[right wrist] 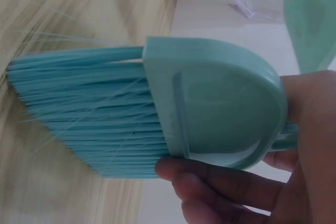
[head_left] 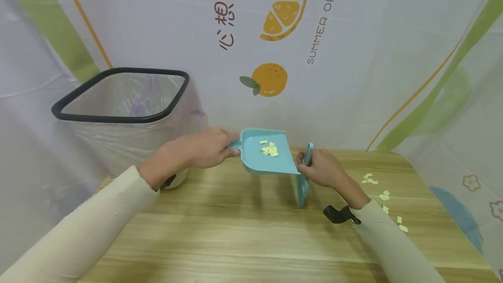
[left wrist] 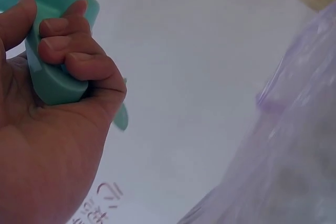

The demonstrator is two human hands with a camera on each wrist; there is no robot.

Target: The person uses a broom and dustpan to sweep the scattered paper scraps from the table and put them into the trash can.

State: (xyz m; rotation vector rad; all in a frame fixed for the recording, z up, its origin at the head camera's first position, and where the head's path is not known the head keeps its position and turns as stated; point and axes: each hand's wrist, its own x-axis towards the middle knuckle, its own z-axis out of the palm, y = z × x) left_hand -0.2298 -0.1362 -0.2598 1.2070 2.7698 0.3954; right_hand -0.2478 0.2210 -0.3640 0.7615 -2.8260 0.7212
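My left hand [head_left: 210,146] grips the handle of a light-blue dustpan [head_left: 261,163], held above the table beside the bin. A small heap of pale yellow paper scraps [head_left: 271,149] lies in the pan. In the left wrist view the fingers of the left hand [left wrist: 68,93] curl round the dustpan handle [left wrist: 55,85]. At the pan's open edge, my right hand [head_left: 323,167] holds a matching hand brush [head_left: 302,189]. Blue bristles [right wrist: 89,111] point down toward the wood in the right wrist view, where the brush's head [right wrist: 220,103] shows beside the right hand's fingers [right wrist: 226,182].
A bin with a black rim [head_left: 114,119] and a clear plastic liner stands at the left. More paper scraps [head_left: 384,195] lie scattered on the wooden table [head_left: 235,239] at the right. A printed curtain [head_left: 353,99] hangs behind the table.
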